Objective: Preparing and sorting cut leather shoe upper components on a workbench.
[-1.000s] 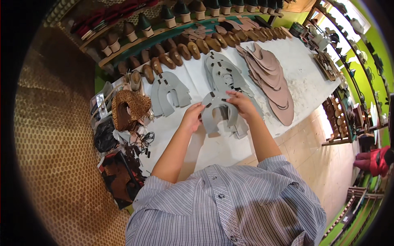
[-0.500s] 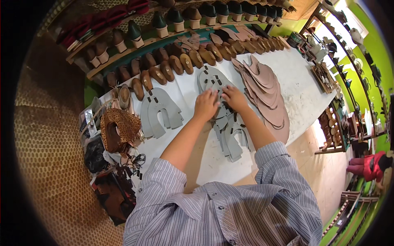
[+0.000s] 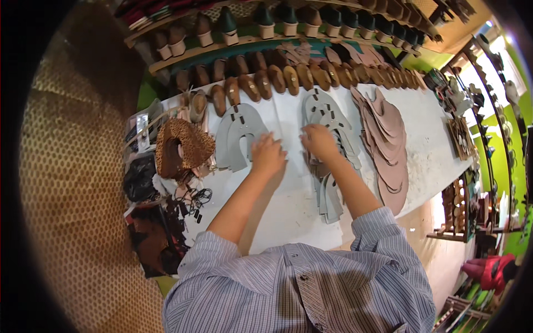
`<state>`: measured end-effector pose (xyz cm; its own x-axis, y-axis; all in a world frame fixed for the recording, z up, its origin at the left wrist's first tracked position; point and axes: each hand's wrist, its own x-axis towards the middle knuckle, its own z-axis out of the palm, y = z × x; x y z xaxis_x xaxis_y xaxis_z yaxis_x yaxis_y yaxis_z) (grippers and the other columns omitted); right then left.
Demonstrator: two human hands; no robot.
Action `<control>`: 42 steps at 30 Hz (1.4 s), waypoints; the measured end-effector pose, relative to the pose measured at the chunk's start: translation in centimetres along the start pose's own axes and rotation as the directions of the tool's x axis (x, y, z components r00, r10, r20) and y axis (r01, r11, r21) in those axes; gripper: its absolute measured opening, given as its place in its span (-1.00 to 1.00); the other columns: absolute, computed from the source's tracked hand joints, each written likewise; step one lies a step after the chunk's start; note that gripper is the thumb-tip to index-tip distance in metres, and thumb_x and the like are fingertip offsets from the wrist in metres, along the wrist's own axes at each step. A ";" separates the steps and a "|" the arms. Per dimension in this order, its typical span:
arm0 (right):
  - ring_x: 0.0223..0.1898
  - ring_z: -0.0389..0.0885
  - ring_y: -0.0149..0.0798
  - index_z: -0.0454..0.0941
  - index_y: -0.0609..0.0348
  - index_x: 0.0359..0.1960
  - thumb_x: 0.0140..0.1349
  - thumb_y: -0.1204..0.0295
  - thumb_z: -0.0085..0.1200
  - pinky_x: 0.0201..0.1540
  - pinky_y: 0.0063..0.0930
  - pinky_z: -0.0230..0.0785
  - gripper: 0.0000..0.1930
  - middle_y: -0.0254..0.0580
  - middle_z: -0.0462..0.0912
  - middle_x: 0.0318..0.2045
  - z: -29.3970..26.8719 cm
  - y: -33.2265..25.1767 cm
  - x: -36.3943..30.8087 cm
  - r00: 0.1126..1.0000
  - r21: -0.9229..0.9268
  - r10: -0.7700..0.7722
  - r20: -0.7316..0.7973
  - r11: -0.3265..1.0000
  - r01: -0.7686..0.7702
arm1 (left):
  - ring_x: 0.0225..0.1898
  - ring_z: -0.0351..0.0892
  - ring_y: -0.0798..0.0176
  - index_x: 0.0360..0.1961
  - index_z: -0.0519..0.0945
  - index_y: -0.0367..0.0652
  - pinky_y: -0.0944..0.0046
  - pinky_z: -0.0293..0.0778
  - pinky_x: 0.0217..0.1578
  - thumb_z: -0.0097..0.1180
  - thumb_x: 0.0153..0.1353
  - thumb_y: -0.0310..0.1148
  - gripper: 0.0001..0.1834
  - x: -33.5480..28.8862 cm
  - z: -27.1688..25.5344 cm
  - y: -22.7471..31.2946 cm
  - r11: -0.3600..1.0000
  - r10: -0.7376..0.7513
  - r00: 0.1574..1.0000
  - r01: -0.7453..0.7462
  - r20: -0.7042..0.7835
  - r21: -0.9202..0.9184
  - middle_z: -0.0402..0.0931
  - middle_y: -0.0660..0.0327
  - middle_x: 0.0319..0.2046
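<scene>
Just right of the left stack of grey shoe-upper pieces (image 3: 229,133), my left hand (image 3: 269,154) is low over the white table with its fingers spread and nothing in them. My right hand (image 3: 320,140) lies over the other, larger pile of grey upper pieces (image 3: 328,194), with its bent fingers reaching past the pile's left edge. Those fingers look apart, and I see nothing held in them. Small dark tabs (image 3: 317,94) mark both grey piles. To the right lies a fanned stack of pinkish-beige upper pieces (image 3: 395,166), untouched.
Brown shoe lasts (image 3: 262,84) line the back of the white table (image 3: 277,216). Shelves behind hold dark green shoes on pale blocks (image 3: 265,25). At left sit a leopard-print piece (image 3: 179,149) and a black plastic bag (image 3: 141,176). A person in red (image 3: 496,272) is at far right.
My left hand has left the right-hand grey pile and moved left, beside the other grey stack. My right hand stays over its pile. The whole view has shifted slightly.
</scene>
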<state>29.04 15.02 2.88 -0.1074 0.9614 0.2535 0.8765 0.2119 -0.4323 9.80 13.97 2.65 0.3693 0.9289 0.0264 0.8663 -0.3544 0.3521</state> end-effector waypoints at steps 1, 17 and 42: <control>-0.08 0.46 -0.01 0.57 0.09 -0.20 -0.03 0.26 0.16 -0.02 -0.17 0.28 -0.67 -0.08 0.55 -0.14 0.8 -2.0 0.0 0.994 0.077 -0.039 0.101 0.997 0.031 | 0.21 0.15 -0.02 -0.09 0.49 -0.11 -0.15 0.02 0.16 0.13 0.01 -0.13 -0.56 -1.2 -0.5 -1.8 0.998 -0.059 0.997 0.058 -0.047 -0.026 0.22 0.03 0.16; -0.39 0.56 -0.13 0.55 0.07 -0.46 0.00 0.42 -0.01 -0.32 -0.24 0.40 -0.90 -0.23 0.57 -0.48 5.3 -10.3 -0.9 0.895 -0.091 -0.400 0.196 0.902 0.423 | -0.18 0.43 0.27 -0.47 0.49 -0.09 0.02 0.19 0.06 0.11 -0.09 -0.38 -0.89 -8.4 -2.6 -11.5 0.942 0.278 0.902 -0.188 -0.331 0.279 0.46 0.29 -0.34; 0.34 -0.08 -0.03 0.07 0.30 0.24 0.18 -0.05 -0.17 0.30 -0.05 -0.23 -0.25 0.02 0.04 0.29 7.9 -15.4 -17.5 0.912 -0.083 -0.258 0.320 0.951 0.298 | 0.30 0.01 0.04 0.22 0.17 -0.21 -0.01 -0.12 0.25 -0.03 0.14 -0.10 -0.32 -23.5 1.8 -7.1 1.000 -0.031 0.988 0.031 -0.153 0.000 0.07 0.01 0.25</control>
<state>13.70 -3.66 -1.69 -0.4737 0.8782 0.0659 0.8406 0.4732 -0.2634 -4.38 -5.50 -2.10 0.2867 0.9448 0.1588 0.8772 -0.3255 0.3530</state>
